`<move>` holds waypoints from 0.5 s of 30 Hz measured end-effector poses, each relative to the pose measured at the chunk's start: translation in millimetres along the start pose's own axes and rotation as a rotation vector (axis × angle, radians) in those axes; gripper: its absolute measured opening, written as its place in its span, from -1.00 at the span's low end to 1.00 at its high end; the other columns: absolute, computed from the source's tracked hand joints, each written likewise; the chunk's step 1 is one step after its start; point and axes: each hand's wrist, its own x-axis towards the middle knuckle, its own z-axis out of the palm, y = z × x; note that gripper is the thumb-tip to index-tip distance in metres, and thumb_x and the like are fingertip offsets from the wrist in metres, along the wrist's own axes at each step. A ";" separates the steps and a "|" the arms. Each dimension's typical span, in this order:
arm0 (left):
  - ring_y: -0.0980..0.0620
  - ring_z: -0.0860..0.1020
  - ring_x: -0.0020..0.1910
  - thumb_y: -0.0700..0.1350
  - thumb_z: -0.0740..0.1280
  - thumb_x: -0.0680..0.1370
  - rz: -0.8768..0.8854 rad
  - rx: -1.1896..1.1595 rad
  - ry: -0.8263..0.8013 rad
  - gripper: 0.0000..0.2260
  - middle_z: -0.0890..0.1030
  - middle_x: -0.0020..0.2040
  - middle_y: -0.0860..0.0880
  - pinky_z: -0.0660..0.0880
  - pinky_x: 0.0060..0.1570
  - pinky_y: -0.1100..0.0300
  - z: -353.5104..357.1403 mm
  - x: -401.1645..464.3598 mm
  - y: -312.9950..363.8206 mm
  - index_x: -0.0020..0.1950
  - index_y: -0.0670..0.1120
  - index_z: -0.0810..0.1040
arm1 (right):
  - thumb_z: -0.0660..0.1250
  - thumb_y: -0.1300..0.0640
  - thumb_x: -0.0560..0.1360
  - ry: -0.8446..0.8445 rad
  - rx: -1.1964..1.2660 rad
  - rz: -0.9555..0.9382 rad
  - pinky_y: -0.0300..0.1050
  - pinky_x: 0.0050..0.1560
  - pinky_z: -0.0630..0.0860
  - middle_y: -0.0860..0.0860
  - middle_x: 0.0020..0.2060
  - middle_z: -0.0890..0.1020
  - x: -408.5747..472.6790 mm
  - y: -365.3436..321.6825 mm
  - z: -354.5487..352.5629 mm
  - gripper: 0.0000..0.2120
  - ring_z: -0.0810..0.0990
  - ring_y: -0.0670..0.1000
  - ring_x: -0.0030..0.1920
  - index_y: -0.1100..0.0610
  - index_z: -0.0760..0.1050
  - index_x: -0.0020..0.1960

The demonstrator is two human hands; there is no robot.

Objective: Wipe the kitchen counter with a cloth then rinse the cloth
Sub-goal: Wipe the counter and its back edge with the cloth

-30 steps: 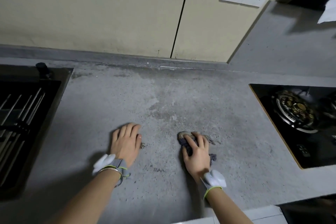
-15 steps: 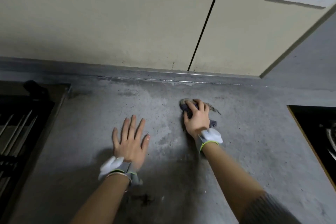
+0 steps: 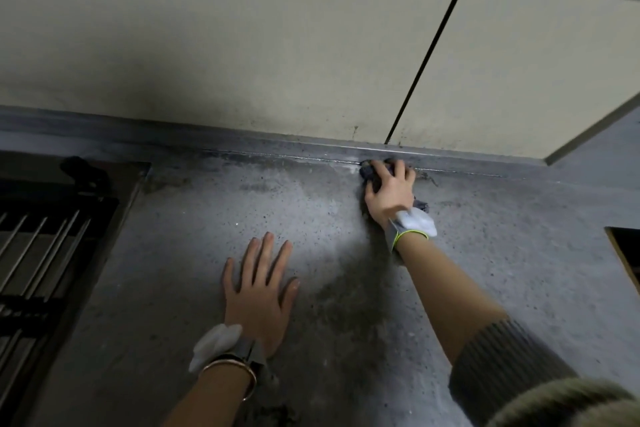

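The left hand (image 3: pixel 260 291) is lying flat with straight, spread fingers on the near part of the counter (image 3: pixel 502 253), bracing and holding nothing. Farther back, the right hand (image 3: pixel 388 191) is pressing down on the dark cloth (image 3: pixel 367 173) with fingers curled over it. The cloth is lying bunched under that hand at the counter's back edge against the wall (image 3: pixel 242 45); wiping here probably calls for steady downward pressure along that seam.
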 end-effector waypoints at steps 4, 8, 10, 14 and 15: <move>-0.06 0.21 0.50 0.20 -0.33 0.58 -0.018 -0.025 0.012 -0.38 0.20 0.52 -0.01 0.05 0.40 -0.13 0.3 -0.6 0.3 0.51 0.05 0.21 | 0.21 0.11 0.51 -0.059 -0.031 -0.043 0.07 0.15 0.42 0.15 0.38 0.25 -16.0 2.2 -6.7 -0.58 0.16 0.26 0.35 0.03 0.37 0.37; 0.05 -0.17 0.54 0.25 -0.53 0.45 -0.033 -0.006 0.047 -0.40 -0.27 0.52 0.10 -0.27 0.41 -0.08 15.0 0.7 -3.4 0.48 0.16 -0.31 | 0.22 0.12 0.51 -0.106 -0.034 -0.085 0.08 0.16 0.43 0.14 0.38 0.25 -54.0 9.5 -15.7 -0.57 0.16 0.24 0.36 0.04 0.37 0.37; 0.06 -0.25 0.53 0.25 -0.48 0.46 -0.044 0.003 0.029 -0.48 -0.39 0.48 0.12 -0.36 0.37 -0.06 19.9 2.6 -4.4 0.40 0.20 -0.46 | 0.22 0.12 0.50 -0.120 -0.042 -0.098 0.06 0.21 0.39 0.13 0.38 0.26 -77.8 12.7 -20.9 -0.56 0.17 0.24 0.36 0.03 0.36 0.38; 0.06 -0.18 0.54 0.21 -0.25 0.59 -0.090 -0.007 0.072 -0.55 -0.22 0.55 0.11 -0.27 0.39 -0.07 18.3 -2.6 -0.9 0.42 0.21 -0.38 | 0.22 0.12 0.50 -0.162 -0.041 -0.109 0.02 0.33 0.28 0.13 0.41 0.24 -129.3 18.9 -26.8 -0.53 0.16 0.24 0.37 0.03 0.34 0.41; 0.07 -0.16 0.54 0.21 -0.25 0.59 -0.091 -0.029 0.083 -0.54 -0.20 0.56 0.11 -0.25 0.39 -0.07 16.7 -8.1 -1.4 0.44 0.21 -0.34 | 0.22 0.12 0.50 -0.167 -0.035 -0.112 0.02 0.33 0.28 0.12 0.42 0.24 -141.8 20.3 -26.3 -0.53 0.15 0.23 0.38 0.02 0.33 0.41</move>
